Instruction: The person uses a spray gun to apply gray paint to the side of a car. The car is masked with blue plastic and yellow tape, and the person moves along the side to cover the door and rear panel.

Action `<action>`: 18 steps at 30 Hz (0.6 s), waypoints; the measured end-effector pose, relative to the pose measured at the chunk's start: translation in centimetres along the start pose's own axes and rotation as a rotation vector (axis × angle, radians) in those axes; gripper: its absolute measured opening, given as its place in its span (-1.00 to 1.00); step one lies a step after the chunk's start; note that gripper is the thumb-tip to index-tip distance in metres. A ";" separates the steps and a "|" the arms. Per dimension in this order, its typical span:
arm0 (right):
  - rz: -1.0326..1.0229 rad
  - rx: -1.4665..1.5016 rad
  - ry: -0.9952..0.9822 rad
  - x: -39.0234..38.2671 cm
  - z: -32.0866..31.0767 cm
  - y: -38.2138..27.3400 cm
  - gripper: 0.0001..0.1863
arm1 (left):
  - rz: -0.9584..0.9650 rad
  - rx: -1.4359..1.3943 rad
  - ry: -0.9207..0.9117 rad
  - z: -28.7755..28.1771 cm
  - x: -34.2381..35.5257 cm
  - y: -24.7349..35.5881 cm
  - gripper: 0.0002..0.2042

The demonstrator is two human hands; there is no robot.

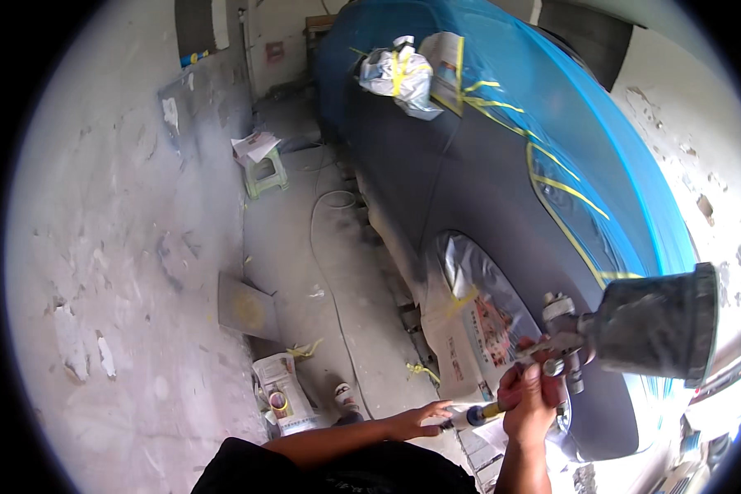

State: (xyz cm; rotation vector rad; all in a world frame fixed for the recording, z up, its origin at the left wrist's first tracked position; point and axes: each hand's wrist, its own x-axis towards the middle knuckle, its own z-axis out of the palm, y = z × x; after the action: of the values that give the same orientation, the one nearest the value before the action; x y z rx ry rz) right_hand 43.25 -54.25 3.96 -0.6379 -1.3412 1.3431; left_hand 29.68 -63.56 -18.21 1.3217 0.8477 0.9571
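My right hand is closed around the handle of a paint spray gun, which is tilted on its side. A large dark cup is fixed to the gun and points right. From the handle's lower end runs a brass and dark air fitting toward my left hand. That hand is open, its fingers stretched out beside the fitting; whether they touch it I cannot tell. Just beyond the gun stands a matt dark grey car side, its wheel opening covered with newspaper.
Blue plastic sheeting and yellow tape cover the car's windows; the mirror is wrapped. A pale hose trails over the floor. By the left wall are a green stool, a leaning board, and newspaper with a tape roll.
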 end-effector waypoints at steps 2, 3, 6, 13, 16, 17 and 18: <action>-0.032 0.056 -0.001 2.8 4.4 -0.1 -0.52 | -0.022 0.047 0.049 -2.5 -0.8 0.2 -0.12; -0.064 0.068 -0.010 4.1 6.8 -0.2 -0.52 | -0.041 0.153 0.058 -4.5 -1.3 0.7 -0.11; -0.033 0.147 0.064 7.8 13.1 -0.3 -0.54 | -0.121 0.283 0.149 -10.1 -2.4 2.3 -0.15; -0.023 0.185 -0.084 14.7 24.3 1.4 -0.55 | -0.352 0.269 0.282 -21.6 -5.6 2.8 -0.51; -0.009 0.147 -0.154 17.3 28.0 3.8 -0.61 | -0.259 0.285 0.391 -25.6 -6.6 4.7 -0.56; -0.011 0.124 -0.181 18.1 29.1 4.4 -0.61 | -0.136 0.243 0.451 -26.7 -6.6 4.9 -0.54; -0.014 0.090 -0.218 18.8 30.0 4.8 -0.61 | -0.067 0.216 0.495 -27.6 -6.4 5.5 -0.50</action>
State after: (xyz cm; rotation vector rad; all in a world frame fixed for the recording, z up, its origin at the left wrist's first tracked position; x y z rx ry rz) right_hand 9.24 -46.53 11.81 -0.4298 -1.4455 1.4861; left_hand 1.40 -58.67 -15.05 1.2424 1.3971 1.1871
